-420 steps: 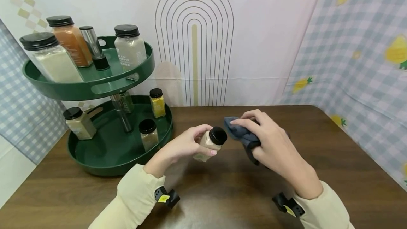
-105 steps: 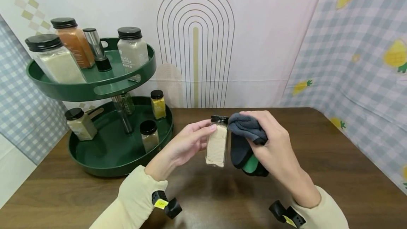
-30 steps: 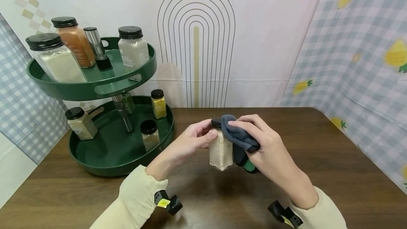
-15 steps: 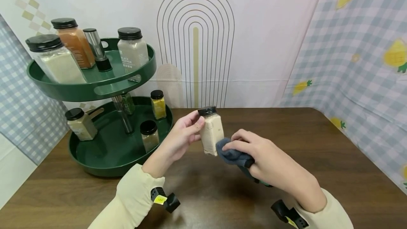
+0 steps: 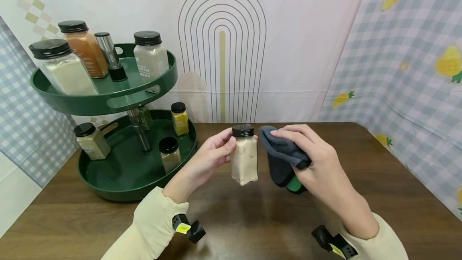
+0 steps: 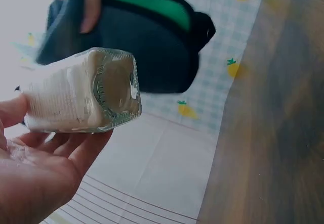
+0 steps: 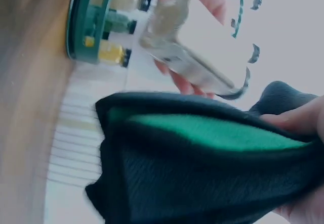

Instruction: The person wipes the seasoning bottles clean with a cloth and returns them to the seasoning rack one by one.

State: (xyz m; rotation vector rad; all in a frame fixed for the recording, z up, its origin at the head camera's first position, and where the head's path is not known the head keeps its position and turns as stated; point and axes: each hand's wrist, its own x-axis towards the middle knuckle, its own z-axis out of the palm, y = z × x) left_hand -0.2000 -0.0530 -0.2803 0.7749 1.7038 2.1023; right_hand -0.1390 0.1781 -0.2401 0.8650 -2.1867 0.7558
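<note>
My left hand [image 5: 203, 161] grips a square glass spice jar [image 5: 244, 159] of pale powder by its upper part, thumb in front. The jar hangs nearly upright above the table, its black lid on top. In the left wrist view the ribbed glass bottom of the jar [image 6: 115, 90] faces the camera. To its right, my right hand [image 5: 323, 161] pinches a folded dark grey-blue cloth [image 5: 283, 145] with black edging and a green inner side. A small gap separates cloth and jar. The green fold of the cloth [image 7: 212, 133] fills much of the right wrist view.
At left stands a two-tier green turntable rack [image 5: 140, 189]. Its upper tray [image 5: 86, 103] bears larger jars, including an orange one [image 5: 84, 51], and a steel cylinder [image 5: 110, 57]. Small jars, one yellow [image 5: 179, 119], stand below. A brown wooden table [image 5: 231, 220] meets a fabric backdrop.
In the last half second the jar has straightened and shifted slightly right and down. The right hand has lifted the cloth up and right, off the jar's lower part.
</note>
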